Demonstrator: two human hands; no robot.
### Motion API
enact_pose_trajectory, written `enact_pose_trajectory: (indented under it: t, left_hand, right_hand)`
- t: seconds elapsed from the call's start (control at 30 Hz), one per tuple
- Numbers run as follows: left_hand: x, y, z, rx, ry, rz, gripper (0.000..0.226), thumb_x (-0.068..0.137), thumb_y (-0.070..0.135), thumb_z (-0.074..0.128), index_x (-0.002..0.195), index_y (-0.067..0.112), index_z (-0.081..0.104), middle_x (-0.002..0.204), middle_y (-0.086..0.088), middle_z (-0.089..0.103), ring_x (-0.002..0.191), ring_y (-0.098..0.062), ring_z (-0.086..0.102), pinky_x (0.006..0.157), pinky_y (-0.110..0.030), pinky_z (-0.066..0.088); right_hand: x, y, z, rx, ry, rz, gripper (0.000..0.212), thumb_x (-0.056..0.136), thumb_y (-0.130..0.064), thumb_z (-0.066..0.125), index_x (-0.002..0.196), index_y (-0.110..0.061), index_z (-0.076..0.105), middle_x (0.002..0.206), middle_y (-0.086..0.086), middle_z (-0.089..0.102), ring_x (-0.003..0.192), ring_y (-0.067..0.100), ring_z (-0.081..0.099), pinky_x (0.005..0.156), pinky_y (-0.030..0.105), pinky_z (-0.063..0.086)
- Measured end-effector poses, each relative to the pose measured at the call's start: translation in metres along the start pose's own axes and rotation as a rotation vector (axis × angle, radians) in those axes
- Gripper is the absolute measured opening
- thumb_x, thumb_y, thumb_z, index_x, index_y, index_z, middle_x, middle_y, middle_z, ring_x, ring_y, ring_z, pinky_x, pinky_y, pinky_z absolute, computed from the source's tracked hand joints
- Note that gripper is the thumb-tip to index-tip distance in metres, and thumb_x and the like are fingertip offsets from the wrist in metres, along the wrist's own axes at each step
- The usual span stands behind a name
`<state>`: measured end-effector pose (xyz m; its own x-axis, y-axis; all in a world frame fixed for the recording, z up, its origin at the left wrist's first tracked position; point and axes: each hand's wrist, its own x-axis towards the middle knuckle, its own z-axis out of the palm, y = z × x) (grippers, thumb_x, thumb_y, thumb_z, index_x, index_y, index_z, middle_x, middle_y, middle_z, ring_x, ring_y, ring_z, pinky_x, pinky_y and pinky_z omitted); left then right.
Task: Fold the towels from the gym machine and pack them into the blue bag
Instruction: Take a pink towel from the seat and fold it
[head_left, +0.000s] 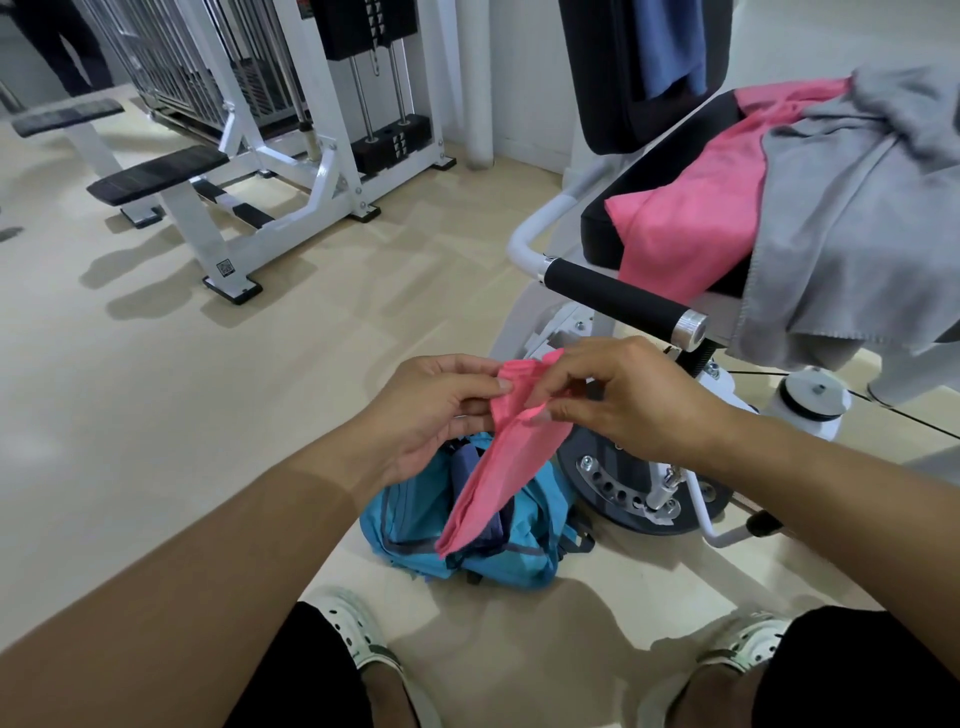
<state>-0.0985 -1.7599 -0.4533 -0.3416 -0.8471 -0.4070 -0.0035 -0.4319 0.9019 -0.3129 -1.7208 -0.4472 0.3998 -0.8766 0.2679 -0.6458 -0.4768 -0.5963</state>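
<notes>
Above the blue bag, both hands pinch a pink towel whose hanging folds hide the bag's opening.

— Where are the hands?
— Both arms reach forward. The left hand and the right hand are close together.
— Are they holding something?
— Yes, both pinch with bent fingers and thumbs.

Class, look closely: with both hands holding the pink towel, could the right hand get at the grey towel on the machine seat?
Probably not yet: the right hand is pinching the pink towel. Once freed, nothing blocks the grey towel.
</notes>
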Motion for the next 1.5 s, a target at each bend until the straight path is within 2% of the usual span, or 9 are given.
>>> enact_pose_trajectory:
  t: [0.07, 0.23, 0.5, 0.63, 0.77, 1.03, 1.2, 1.3, 1.5]
  left_hand:
    - [-0.001, -0.001, 0.001, 0.025, -0.026, -0.007, 0.021, 0.085, -0.003, 0.072, 0.107, -0.002, 0.073, 0.101, -0.022, 0.076, 0.083, -0.026, 0.074, 0.078, -0.034, 0.063]
    - [-0.004, -0.002, 0.005, 0.053, -0.091, 0.001, 0.017, 0.086, 0.0, 0.072, 0.103, 0.002, 0.075, 0.103, -0.021, 0.076, 0.09, -0.028, 0.074, 0.082, -0.036, 0.063]
    - [-0.006, -0.005, 0.006, 0.061, -0.1, -0.024, 0.012, 0.092, 0.001, 0.066, 0.1, 0.003, 0.075, 0.093, -0.019, 0.077, 0.078, -0.024, 0.076, 0.072, -0.033, 0.063]
    - [-0.007, -0.009, 0.008, 0.089, -0.108, -0.064, 0.018, 0.094, 0.001, 0.063, 0.109, -0.002, 0.073, 0.098, -0.025, 0.076, 0.083, -0.029, 0.075, 0.077, -0.036, 0.064]
    - [-0.007, -0.012, 0.01, 0.106, -0.126, -0.101, 0.019, 0.094, 0.007, 0.062, 0.106, -0.001, 0.074, 0.097, -0.024, 0.076, 0.087, -0.032, 0.075, 0.078, -0.036, 0.063]
    - [-0.006, -0.014, 0.011, 0.126, -0.105, -0.073, 0.014, 0.094, 0.01, 0.067, 0.1, 0.0, 0.075, 0.097, -0.022, 0.077, 0.084, -0.027, 0.075, 0.074, -0.03, 0.061]
    - [-0.003, -0.013, 0.006, 0.266, -0.041, 0.042, 0.014, 0.099, 0.011, 0.062, 0.1, 0.0, 0.07, 0.093, -0.015, 0.078, 0.08, -0.019, 0.075, 0.071, -0.024, 0.059]
    - [-0.003, -0.013, 0.003, 0.325, -0.061, 0.08, 0.011, 0.098, 0.011, 0.063, 0.095, 0.003, 0.07, 0.088, -0.005, 0.077, 0.083, -0.014, 0.073, 0.078, -0.026, 0.058]
    - [-0.006, -0.011, 0.005, 0.324, -0.145, 0.1, 0.012, 0.1, 0.011, 0.06, 0.098, 0.002, 0.068, 0.096, -0.019, 0.076, 0.089, -0.023, 0.073, 0.088, -0.032, 0.06]
  right_hand:
    - [0.0, -0.001, 0.002, -0.009, -0.024, -0.015, 0.01, 0.083, -0.035, 0.079, 0.092, -0.032, 0.079, 0.085, -0.016, 0.072, 0.082, 0.006, 0.062, 0.074, 0.018, 0.041]
    - [-0.001, -0.002, 0.006, 0.003, 0.022, 0.032, 0.011, 0.079, -0.033, 0.084, 0.089, -0.03, 0.079, 0.08, -0.017, 0.071, 0.081, 0.004, 0.063, 0.078, 0.032, 0.051]
    - [-0.002, -0.005, 0.005, 0.002, -0.002, 0.101, 0.023, 0.073, -0.032, 0.09, 0.092, -0.03, 0.077, 0.076, -0.015, 0.068, 0.084, 0.006, 0.06, 0.07, 0.011, 0.04]
    - [-0.002, -0.007, 0.006, -0.029, -0.091, 0.136, 0.023, 0.073, -0.037, 0.089, 0.092, -0.033, 0.076, 0.078, -0.014, 0.066, 0.085, 0.006, 0.058, 0.074, 0.028, 0.05]
    - [-0.001, -0.007, 0.008, -0.091, -0.15, 0.171, 0.023, 0.073, -0.043, 0.087, 0.09, -0.035, 0.073, 0.078, -0.017, 0.062, 0.085, 0.002, 0.055, 0.076, 0.034, 0.051]
    - [-0.004, -0.005, 0.01, -0.137, -0.142, 0.133, 0.02, 0.078, -0.044, 0.082, 0.085, -0.031, 0.068, 0.085, -0.019, 0.057, 0.092, -0.002, 0.05, 0.08, 0.026, 0.047]
    - [-0.005, -0.007, 0.003, -0.071, -0.174, 0.206, 0.016, 0.082, -0.04, 0.08, 0.085, -0.03, 0.068, 0.085, -0.014, 0.062, 0.092, -0.001, 0.052, 0.079, 0.024, 0.046]
    - [-0.006, -0.007, 0.001, 0.007, -0.166, 0.253, 0.018, 0.08, -0.04, 0.082, 0.083, -0.028, 0.069, 0.085, -0.009, 0.065, 0.088, 0.003, 0.058, 0.079, 0.027, 0.05]
    - [-0.004, -0.003, 0.005, 0.129, -0.099, 0.316, 0.021, 0.077, -0.039, 0.086, 0.082, -0.026, 0.07, 0.083, -0.008, 0.073, 0.078, 0.008, 0.067, 0.077, 0.037, 0.057]
